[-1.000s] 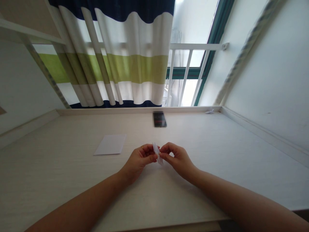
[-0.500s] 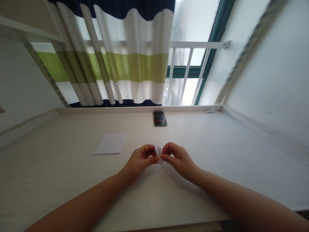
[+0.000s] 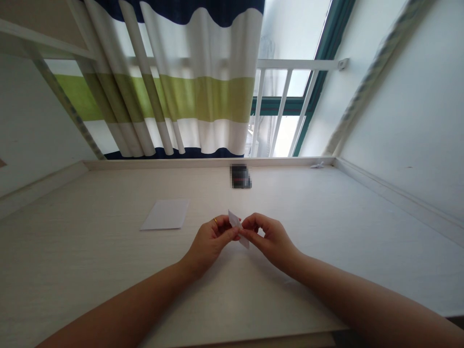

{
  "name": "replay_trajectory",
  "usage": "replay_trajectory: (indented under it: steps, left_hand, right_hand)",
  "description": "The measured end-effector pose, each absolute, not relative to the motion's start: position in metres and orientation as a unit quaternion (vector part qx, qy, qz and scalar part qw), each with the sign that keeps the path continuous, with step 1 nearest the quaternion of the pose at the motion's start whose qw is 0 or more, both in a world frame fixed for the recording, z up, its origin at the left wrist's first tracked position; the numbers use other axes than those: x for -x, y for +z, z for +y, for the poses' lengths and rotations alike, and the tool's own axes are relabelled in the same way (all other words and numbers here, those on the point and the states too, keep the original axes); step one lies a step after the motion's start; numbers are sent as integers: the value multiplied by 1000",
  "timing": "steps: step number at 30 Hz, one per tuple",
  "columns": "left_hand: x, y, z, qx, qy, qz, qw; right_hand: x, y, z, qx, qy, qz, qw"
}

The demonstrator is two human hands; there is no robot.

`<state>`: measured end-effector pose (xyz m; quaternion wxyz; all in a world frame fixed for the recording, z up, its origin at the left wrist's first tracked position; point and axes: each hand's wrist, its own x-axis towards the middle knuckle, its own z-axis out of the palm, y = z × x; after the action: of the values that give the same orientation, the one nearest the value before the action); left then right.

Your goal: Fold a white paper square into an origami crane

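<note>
A small folded piece of white paper (image 3: 235, 220) is pinched between both my hands just above the pale wooden desk (image 3: 326, 232). My left hand (image 3: 212, 240), with a gold ring on one finger, grips its left side with fingers closed. My right hand (image 3: 270, 238) grips the right side, thumb and forefinger pressed on the paper. The paper's upper tip sticks up between the fingertips and its lower end shows below them.
A flat white sheet of paper (image 3: 166, 215) lies on the desk to the left. A small dark object (image 3: 240, 176) sits at the desk's back edge. A tiny white folded thing (image 3: 318, 165) lies in the far right corner. Striped curtain and window rail behind.
The folded paper has turned slightly in my fingers, its tip now pointing up and left. Both hands stay in the same place.
</note>
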<state>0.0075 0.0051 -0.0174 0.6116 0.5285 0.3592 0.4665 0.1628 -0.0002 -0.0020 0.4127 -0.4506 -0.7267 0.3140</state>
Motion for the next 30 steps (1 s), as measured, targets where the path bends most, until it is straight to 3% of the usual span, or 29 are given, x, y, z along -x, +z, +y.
replay_trajectory:
  steps: [5, 30]
  left_hand:
    - [-9, -19, 6, -499, 467, 386, 619]
    - [-8, -17, 2, -484, 444, 411, 632]
  right_hand:
    - [-161, -2, -1, 475, 240, -750, 394]
    - [-164, -12, 4, 431, 89, -826, 352]
